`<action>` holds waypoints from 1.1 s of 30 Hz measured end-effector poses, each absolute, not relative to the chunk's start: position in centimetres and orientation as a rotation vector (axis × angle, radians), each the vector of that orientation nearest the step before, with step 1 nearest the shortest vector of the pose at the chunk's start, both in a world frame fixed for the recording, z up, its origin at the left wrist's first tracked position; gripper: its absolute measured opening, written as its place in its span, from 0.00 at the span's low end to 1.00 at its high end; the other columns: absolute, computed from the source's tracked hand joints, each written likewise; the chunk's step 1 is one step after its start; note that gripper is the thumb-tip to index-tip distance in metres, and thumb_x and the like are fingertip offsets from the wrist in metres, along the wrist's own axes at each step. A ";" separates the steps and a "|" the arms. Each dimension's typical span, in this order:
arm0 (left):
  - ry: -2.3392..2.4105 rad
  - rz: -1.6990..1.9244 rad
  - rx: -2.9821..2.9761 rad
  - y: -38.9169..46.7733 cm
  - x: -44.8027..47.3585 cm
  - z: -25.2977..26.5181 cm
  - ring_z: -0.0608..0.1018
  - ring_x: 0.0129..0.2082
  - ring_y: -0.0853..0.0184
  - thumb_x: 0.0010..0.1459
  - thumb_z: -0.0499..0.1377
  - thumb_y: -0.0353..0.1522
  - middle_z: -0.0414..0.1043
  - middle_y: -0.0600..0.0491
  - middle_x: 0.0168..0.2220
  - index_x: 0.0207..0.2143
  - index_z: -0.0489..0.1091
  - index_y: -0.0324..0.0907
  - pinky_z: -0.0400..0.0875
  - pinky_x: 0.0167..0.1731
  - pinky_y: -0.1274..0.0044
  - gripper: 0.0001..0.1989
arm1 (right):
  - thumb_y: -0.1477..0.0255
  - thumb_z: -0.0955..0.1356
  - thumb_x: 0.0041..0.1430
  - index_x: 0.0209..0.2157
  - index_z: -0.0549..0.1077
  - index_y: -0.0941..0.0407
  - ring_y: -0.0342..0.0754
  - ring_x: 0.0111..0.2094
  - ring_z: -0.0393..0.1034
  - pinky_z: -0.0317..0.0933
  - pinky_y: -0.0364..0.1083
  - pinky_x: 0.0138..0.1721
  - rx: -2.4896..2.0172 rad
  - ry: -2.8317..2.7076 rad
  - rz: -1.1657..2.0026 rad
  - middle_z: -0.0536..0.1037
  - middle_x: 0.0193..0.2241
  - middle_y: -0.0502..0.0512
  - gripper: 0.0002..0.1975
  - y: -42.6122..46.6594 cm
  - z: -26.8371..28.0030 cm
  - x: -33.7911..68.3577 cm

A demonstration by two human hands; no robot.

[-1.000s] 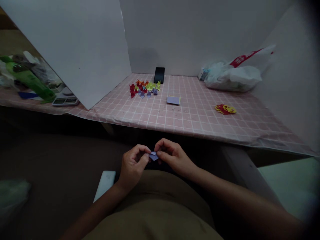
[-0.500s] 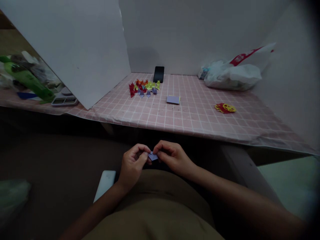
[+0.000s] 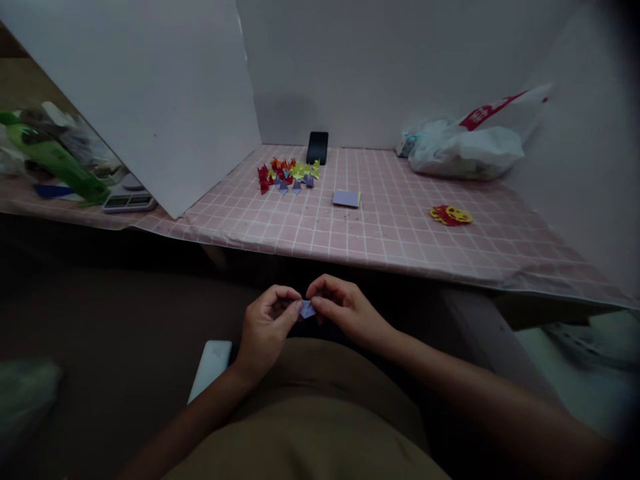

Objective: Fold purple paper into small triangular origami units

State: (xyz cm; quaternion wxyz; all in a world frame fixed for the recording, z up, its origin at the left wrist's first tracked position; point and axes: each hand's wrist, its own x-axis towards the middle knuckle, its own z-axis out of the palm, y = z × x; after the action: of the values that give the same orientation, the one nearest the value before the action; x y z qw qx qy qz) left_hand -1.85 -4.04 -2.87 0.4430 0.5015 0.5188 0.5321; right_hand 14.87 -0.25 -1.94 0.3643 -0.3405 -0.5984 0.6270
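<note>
A small piece of folded purple origami paper (image 3: 307,309) is held above my lap, below the table's front edge. My left hand (image 3: 267,327) pinches its left side between thumb and fingers. From the right, my right hand (image 3: 345,308) grips the upper right part with thumb and forefinger. Part of the paper is hidden behind the fingers. On the table lies a cluster of small folded paper pieces (image 3: 287,175) in red, orange, yellow and purple. Nearer the middle sits a stack of purple paper sheets (image 3: 347,198), with a yellowish edge showing beneath.
The table (image 3: 400,233) has a pink checked cover. On it are a dark phone (image 3: 317,148), red and yellow cut-out shapes (image 3: 451,215), a white plastic bag (image 3: 467,153), a scale (image 3: 130,201) and a green bottle (image 3: 60,160). A pale flat device (image 3: 211,367) lies by my left forearm.
The purple paper has shifted slightly up and right, with its visible shape a little different. My right hand's fingers have moved up a bit. Something dark now shows at the lower right floor.
</note>
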 end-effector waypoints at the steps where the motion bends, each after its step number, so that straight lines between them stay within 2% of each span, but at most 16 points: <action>1: 1.294 1.320 1.259 -4.1 -1.8 -2.9 0.77 0.27 0.71 0.54 0.64 0.31 0.75 0.56 0.27 0.32 0.74 0.41 0.73 0.29 0.80 0.03 | 0.69 0.68 0.58 0.33 0.71 0.57 0.41 0.25 0.64 0.59 0.43 0.28 -0.882 -1.542 1.626 0.70 0.26 0.48 0.06 -0.2 -1.9 14.8; 8: 1.283 1.315 1.232 -4.1 -1.8 -3.0 0.77 0.27 0.71 0.55 0.64 0.31 0.75 0.56 0.27 0.33 0.74 0.41 0.73 0.29 0.80 0.04 | 0.68 0.69 0.57 0.29 0.70 0.58 0.40 0.22 0.62 0.55 0.42 0.25 -0.964 -1.552 1.649 0.69 0.21 0.47 0.08 -0.1 -2.1 14.9; 17: 1.244 1.288 1.063 -3.6 -2.1 -3.0 0.77 0.25 0.72 0.53 0.65 0.33 0.76 0.56 0.25 0.33 0.74 0.39 0.72 0.28 0.80 0.06 | 0.66 0.69 0.57 0.31 0.71 0.58 0.41 0.23 0.63 0.57 0.43 0.26 -0.920 -1.509 1.641 0.70 0.23 0.47 0.09 0.1 -2.3 14.9; 25: 1.295 1.324 1.124 -3.7 -2.1 -3.0 0.76 0.24 0.71 0.51 0.66 0.31 0.75 0.56 0.23 0.31 0.75 0.39 0.72 0.27 0.80 0.05 | 0.69 0.70 0.56 0.31 0.72 0.58 0.41 0.24 0.64 0.58 0.43 0.28 -0.893 -1.437 1.694 0.72 0.24 0.47 0.06 0.0 -2.4 14.8; 33: 1.345 1.344 1.206 -3.7 -2.1 -3.0 0.76 0.24 0.72 0.52 0.66 0.30 0.75 0.57 0.24 0.31 0.75 0.40 0.71 0.27 0.81 0.04 | 0.68 0.69 0.59 0.32 0.72 0.58 0.41 0.24 0.64 0.58 0.43 0.29 -0.901 -1.464 1.688 0.72 0.24 0.47 0.07 0.1 -2.3 14.9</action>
State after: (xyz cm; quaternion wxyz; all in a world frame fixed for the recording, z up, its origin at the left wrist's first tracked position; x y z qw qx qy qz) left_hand -2.10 -3.70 -3.03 0.4303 0.4833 0.5392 0.5389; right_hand 14.86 0.10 -2.32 0.3580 -0.3491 -0.5674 0.6542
